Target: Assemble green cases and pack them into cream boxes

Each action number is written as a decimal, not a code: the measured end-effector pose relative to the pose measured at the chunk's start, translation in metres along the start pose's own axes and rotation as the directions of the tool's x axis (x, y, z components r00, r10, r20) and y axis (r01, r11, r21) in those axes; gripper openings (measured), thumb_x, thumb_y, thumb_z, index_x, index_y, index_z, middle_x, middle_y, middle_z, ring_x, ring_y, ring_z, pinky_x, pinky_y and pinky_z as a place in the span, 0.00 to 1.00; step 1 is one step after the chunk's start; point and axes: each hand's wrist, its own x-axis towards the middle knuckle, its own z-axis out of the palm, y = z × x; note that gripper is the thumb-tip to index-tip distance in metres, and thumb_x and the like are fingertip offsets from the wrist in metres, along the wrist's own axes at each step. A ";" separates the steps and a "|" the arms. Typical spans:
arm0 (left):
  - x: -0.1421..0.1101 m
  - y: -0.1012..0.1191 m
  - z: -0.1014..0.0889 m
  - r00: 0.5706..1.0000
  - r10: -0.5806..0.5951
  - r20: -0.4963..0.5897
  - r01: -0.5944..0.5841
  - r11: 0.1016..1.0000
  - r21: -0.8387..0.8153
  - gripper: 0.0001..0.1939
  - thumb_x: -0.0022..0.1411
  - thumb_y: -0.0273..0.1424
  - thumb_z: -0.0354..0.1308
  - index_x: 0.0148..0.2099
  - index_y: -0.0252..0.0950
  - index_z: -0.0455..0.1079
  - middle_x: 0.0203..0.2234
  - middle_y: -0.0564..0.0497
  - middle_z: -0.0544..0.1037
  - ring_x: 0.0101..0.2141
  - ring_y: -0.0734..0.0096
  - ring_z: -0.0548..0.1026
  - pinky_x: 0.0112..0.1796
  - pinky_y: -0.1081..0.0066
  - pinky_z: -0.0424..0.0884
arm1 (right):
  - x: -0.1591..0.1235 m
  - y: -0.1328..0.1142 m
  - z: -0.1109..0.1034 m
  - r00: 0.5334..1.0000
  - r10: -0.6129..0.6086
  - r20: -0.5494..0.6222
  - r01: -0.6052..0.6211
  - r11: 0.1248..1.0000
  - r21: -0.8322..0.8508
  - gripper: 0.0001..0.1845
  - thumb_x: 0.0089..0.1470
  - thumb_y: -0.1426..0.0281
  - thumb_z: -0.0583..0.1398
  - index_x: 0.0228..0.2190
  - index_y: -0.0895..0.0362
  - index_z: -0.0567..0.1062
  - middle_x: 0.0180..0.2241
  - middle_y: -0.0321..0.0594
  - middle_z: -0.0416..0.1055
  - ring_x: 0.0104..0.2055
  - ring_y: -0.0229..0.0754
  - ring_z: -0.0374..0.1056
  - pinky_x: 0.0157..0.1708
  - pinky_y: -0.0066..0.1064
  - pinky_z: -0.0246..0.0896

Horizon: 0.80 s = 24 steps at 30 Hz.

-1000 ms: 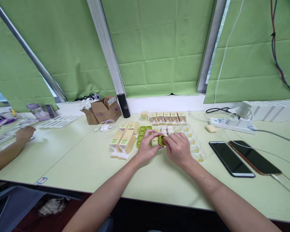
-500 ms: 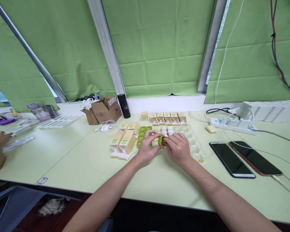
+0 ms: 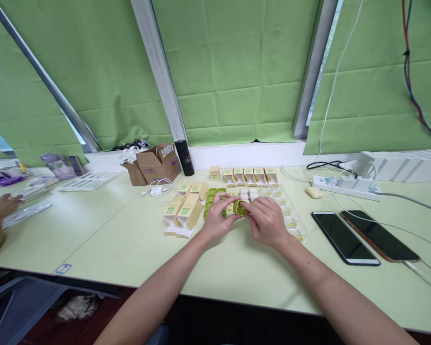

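Observation:
Between the fingers and thumb of my left hand (image 3: 216,219) is a small green plastic box (image 3: 238,209), held above the table with its opening tilted toward the right. My right hand (image 3: 267,221) is curled at that opening, its index finger reaching in and the thumb below. Whatever lies inside the box is hidden by the fingers. Behind my left hand stand several more green boxes (image 3: 211,192) in rows. Small white pieces (image 3: 244,192) lie just beyond my hands. Clear plastic cases (image 3: 292,224) with yellow marks line up to the right of my right hand.
Open cream cartons (image 3: 189,212) stand at left, with another row (image 3: 249,176) at the back. A cardboard box (image 3: 158,165) and black bottle (image 3: 184,158) are near the wall. Two phones (image 3: 345,238) and a power strip (image 3: 345,184) lie right. Another person's hand (image 3: 0,208) is far left.
My right index finger has straightened and reaches further into the green box, which has tipped slightly and shifted a little left. The other person's hand has moved left.

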 end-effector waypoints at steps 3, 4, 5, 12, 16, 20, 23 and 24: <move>0.001 -0.003 -0.002 0.999 0.019 -0.026 -0.018 1.000 0.024 0.25 0.58 0.28 0.73 0.57 0.46 0.79 0.49 0.45 0.76 0.57 0.54 0.72 0.60 0.51 0.71 | -0.001 0.000 0.000 0.999 0.033 -0.014 -0.033 0.998 0.044 0.18 0.61 0.76 0.58 0.52 0.55 0.75 0.42 0.47 0.79 0.43 0.51 0.72 0.39 0.42 0.62; 0.001 -0.004 -0.002 0.999 0.026 -0.030 -0.025 0.999 0.032 0.25 0.57 0.28 0.74 0.57 0.46 0.79 0.48 0.45 0.77 0.57 0.54 0.72 0.59 0.51 0.71 | -0.002 0.000 0.001 0.999 0.049 -0.014 -0.048 0.997 0.056 0.20 0.61 0.76 0.58 0.54 0.55 0.74 0.46 0.48 0.79 0.47 0.53 0.73 0.42 0.43 0.65; 0.002 -0.005 -0.002 0.999 0.030 -0.035 -0.029 0.999 0.037 0.25 0.57 0.29 0.74 0.57 0.46 0.79 0.48 0.45 0.77 0.57 0.54 0.71 0.59 0.51 0.71 | -0.002 -0.001 0.001 0.998 0.064 -0.009 -0.063 0.996 0.066 0.23 0.61 0.76 0.58 0.56 0.55 0.72 0.50 0.50 0.78 0.50 0.54 0.73 0.45 0.45 0.68; 0.004 -0.006 -0.002 0.995 0.094 -0.037 -0.091 0.994 0.060 0.27 0.55 0.36 0.77 0.57 0.46 0.80 0.44 0.45 0.82 0.54 0.52 0.70 0.56 0.50 0.72 | -0.006 0.000 0.008 0.995 0.088 0.038 -0.093 0.984 0.151 0.33 0.62 0.76 0.57 0.67 0.53 0.63 0.60 0.55 0.71 0.61 0.58 0.69 0.57 0.53 0.72; 0.004 -0.001 -0.001 0.997 0.069 -0.047 -0.065 0.996 0.065 0.31 0.53 0.36 0.78 0.60 0.47 0.78 0.46 0.46 0.83 0.54 0.51 0.71 0.57 0.50 0.71 | -0.006 0.000 0.011 0.988 0.154 0.019 -0.154 0.957 0.246 0.33 0.61 0.78 0.57 0.66 0.52 0.64 0.58 0.53 0.72 0.61 0.57 0.70 0.58 0.53 0.73; 0.003 0.004 -0.001 0.999 0.019 -0.040 -0.018 1.000 0.011 0.25 0.60 0.33 0.72 0.60 0.44 0.76 0.49 0.44 0.81 0.56 0.52 0.71 0.53 0.55 0.73 | -0.006 0.000 0.012 0.963 0.267 -0.017 -0.245 0.905 0.348 0.29 0.60 0.78 0.59 0.62 0.51 0.69 0.56 0.51 0.73 0.59 0.55 0.71 0.56 0.51 0.75; 0.003 0.004 0.000 0.997 -0.036 -0.071 0.034 0.999 -0.031 0.12 0.66 0.31 0.65 0.52 0.41 0.79 0.47 0.43 0.79 0.53 0.55 0.73 0.47 0.60 0.74 | -0.005 -0.001 0.013 0.945 0.325 -0.041 -0.282 0.869 0.407 0.26 0.60 0.77 0.60 0.59 0.51 0.71 0.55 0.50 0.73 0.55 0.54 0.73 0.54 0.51 0.76; 0.003 0.004 0.001 0.995 -0.062 -0.082 0.059 0.997 -0.045 0.10 0.67 0.31 0.63 0.49 0.40 0.80 0.46 0.43 0.79 0.51 0.57 0.74 0.46 0.62 0.74 | -0.005 -0.002 0.014 0.937 0.344 -0.053 -0.291 0.858 0.423 0.26 0.60 0.77 0.60 0.58 0.51 0.72 0.55 0.50 0.73 0.54 0.53 0.74 0.52 0.50 0.77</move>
